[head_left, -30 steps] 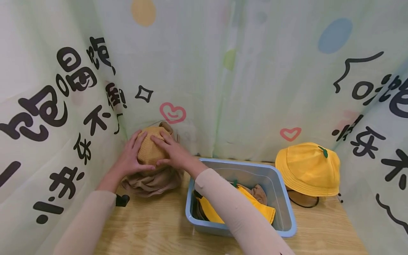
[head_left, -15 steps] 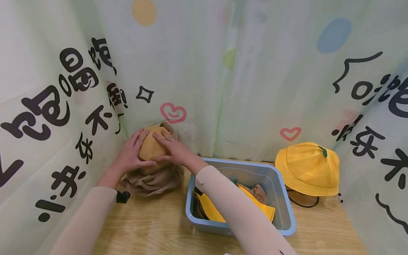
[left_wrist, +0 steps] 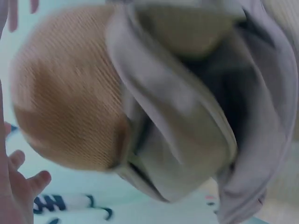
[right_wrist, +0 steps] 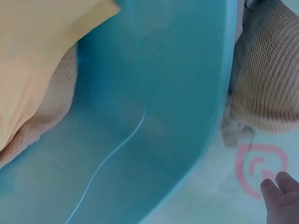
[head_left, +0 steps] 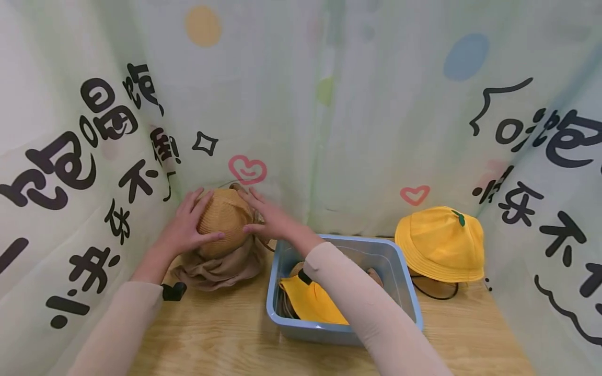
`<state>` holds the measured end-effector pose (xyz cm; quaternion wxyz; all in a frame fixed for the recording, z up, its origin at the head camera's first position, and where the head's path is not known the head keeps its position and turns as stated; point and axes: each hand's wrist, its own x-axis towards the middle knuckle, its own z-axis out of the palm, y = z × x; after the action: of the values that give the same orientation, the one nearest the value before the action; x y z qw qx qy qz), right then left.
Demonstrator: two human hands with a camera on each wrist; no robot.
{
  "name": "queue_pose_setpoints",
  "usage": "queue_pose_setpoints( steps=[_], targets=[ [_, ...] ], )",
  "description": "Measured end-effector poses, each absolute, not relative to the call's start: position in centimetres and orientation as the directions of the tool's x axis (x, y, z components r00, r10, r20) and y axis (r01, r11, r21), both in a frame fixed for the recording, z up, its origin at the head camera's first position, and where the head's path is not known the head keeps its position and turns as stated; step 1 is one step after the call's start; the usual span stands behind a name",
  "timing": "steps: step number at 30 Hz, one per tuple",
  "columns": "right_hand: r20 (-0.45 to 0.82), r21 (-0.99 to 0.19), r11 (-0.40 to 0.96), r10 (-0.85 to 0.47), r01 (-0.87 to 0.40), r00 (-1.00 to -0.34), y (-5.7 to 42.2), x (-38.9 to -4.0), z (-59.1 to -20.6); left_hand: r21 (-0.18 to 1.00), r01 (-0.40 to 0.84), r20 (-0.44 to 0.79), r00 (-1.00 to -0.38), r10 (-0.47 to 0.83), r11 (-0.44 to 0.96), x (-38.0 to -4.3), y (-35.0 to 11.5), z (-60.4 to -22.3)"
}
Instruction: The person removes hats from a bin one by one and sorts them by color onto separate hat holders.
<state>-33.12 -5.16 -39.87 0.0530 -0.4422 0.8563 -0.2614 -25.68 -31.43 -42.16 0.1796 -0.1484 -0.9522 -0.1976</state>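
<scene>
A tan woven hat (head_left: 223,222) with a round crown stands at the back left, seen in the head view between both hands. Below it spread the folds of brown cloth (head_left: 221,269), which look like a soft brim in the left wrist view. My left hand (head_left: 185,224) is at the crown's left side, fingers spread, thumb across its front. Against the right side of the crown, my right hand (head_left: 275,219) reaches with extended fingers. The left wrist view shows the woven crown (left_wrist: 70,93) with fingers spread past its edge.
A blue plastic bin (head_left: 301,329) holds a yellow hat (head_left: 310,303) and brownish items, partly covered by the right forearm. Another yellow hat (head_left: 439,243) with a green leaf sits right of the bin, a dark cord loop (head_left: 442,297) below it. Printed curtains surround the wooden table (head_left: 211,334).
Both hands have loosened and moved apart on the woven crown, the right one shifting further right. More of the crown shows. The head view has turned slightly right.
</scene>
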Motion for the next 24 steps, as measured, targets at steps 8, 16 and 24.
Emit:
queue_pose_setpoints(
  steps=[8,16,24],
  targets=[
    [0.197,-0.478,0.515,-0.727,-0.712,-0.658,-0.6,-32.9,-38.6,0.259,0.485,0.485,-0.813,0.322,0.836,-23.8,-27.8,-40.0],
    [0.216,-0.482,0.517,-0.713,-0.707,-0.667,3.4,-31.7,-38.2,0.197,0.516,0.495,-0.786,0.369,0.834,-21.1,-24.4,-38.9],
    [0.211,-0.453,0.542,-0.706,-0.708,-0.676,6.1,-30.5,-38.2,0.179,0.555,0.508,-0.759,0.407,0.812,-18.7,-21.9,-38.7]
  ],
)
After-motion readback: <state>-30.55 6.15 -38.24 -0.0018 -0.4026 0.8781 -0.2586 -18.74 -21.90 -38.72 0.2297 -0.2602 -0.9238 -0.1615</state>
